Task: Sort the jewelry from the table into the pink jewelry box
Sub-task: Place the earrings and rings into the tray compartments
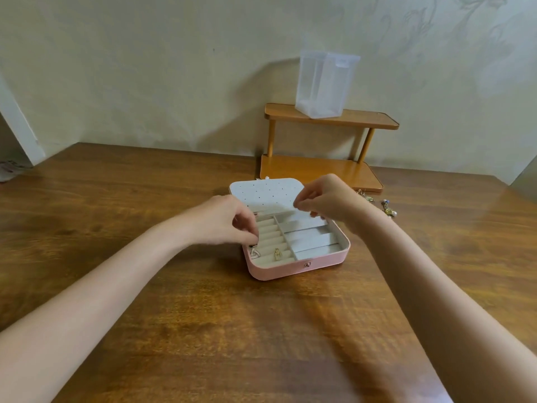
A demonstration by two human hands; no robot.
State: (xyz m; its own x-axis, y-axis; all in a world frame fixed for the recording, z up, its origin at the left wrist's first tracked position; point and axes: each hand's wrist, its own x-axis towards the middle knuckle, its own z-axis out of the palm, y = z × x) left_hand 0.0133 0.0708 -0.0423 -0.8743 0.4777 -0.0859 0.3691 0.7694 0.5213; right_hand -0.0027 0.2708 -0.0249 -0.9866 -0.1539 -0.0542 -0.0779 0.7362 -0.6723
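Observation:
The pink jewelry box (293,267) lies open in the middle of the table. Its lid carries a white earring panel (267,193) dotted with holes. A gold ring (277,253) and a silver ring (255,253) sit in the ring rolls at the front left. My left hand (226,222) hovers over the ring rolls, fingers curled down onto them; whatever is under the fingertips is hidden. My right hand (325,199) pinches thumb and forefinger at the panel's lower right corner. Loose jewelry (383,206) lies on the table right of the box.
A two-tier wooden shelf (322,170) stands behind the box against the wall, with a clear plastic container (325,85) on its top. The wooden table (145,199) stretches wide to the left and toward me.

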